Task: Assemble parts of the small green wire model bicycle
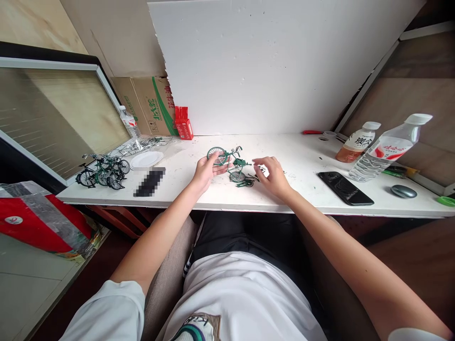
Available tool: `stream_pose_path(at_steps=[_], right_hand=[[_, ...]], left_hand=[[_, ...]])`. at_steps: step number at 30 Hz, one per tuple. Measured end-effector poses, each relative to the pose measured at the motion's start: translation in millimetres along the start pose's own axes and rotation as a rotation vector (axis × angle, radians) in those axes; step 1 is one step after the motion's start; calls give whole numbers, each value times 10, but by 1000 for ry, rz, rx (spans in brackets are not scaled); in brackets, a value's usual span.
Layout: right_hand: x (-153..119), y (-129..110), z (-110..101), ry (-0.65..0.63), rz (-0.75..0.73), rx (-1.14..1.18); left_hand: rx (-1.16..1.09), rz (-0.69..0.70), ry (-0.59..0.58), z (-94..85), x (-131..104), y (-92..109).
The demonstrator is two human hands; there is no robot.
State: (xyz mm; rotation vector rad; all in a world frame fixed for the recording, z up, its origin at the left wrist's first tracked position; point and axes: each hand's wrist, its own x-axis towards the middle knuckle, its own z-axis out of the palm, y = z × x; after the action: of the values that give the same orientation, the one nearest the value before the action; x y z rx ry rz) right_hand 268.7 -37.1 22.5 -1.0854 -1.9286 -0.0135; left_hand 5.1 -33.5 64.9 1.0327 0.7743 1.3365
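Observation:
My left hand (205,173) is closed on a small green model bicycle (233,162), gripping it at one spoked wheel. The bicycle is tilted in the air just above the table, its handlebar toward the back and its other wheel lower down. My right hand (273,176) is to the right of the bicycle's frame, thumb and forefinger curled together near a thin green end of it. Whatever is between these fingertips is too small to make out. Small dark green loose parts (248,181) lie on the table below the bicycle, partly behind my right hand.
Several model bicycles (103,171) stand bunched at the left. Nearby are a white plate (146,159), part frames (142,145), and a blurred dark item (151,182). On the right are a phone (344,188), two bottles (389,148) and a mouse (403,191). A white board (249,66) closes the back.

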Motion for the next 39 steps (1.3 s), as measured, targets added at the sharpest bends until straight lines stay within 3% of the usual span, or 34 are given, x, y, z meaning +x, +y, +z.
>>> stream_pose_path(at_steps=[3,5,10,14,17,23,26,29,39], right_hand=[[-20,100,43,204,65,-48],[-30,194,50,272,146,-56],[-24,400,21,333,326,-65],[-2,460,-28,328,364,-108],[10,495,-73,237,320,-130],[-42,632,-38,-235,85,-188],[-68,698,26,-372,30,-230],[-65,746,61,-395,18,-238],[-28,876,-1,-295,-19,-209]], left_hand=[[-110,-48,108,-64,62,5],[-167,-86,184,-116,115,-6],[-257,-108,278,-227,209,-49],[-297,-122,301,-277,236,-78],[-316,-143,316,-305,251,-98],[-318,-187,353,-349,288,-182],[-250,-178,348,-357,298,-244],[-196,-141,324,-360,296,-298],[7,-38,211,-361,251,-396]])
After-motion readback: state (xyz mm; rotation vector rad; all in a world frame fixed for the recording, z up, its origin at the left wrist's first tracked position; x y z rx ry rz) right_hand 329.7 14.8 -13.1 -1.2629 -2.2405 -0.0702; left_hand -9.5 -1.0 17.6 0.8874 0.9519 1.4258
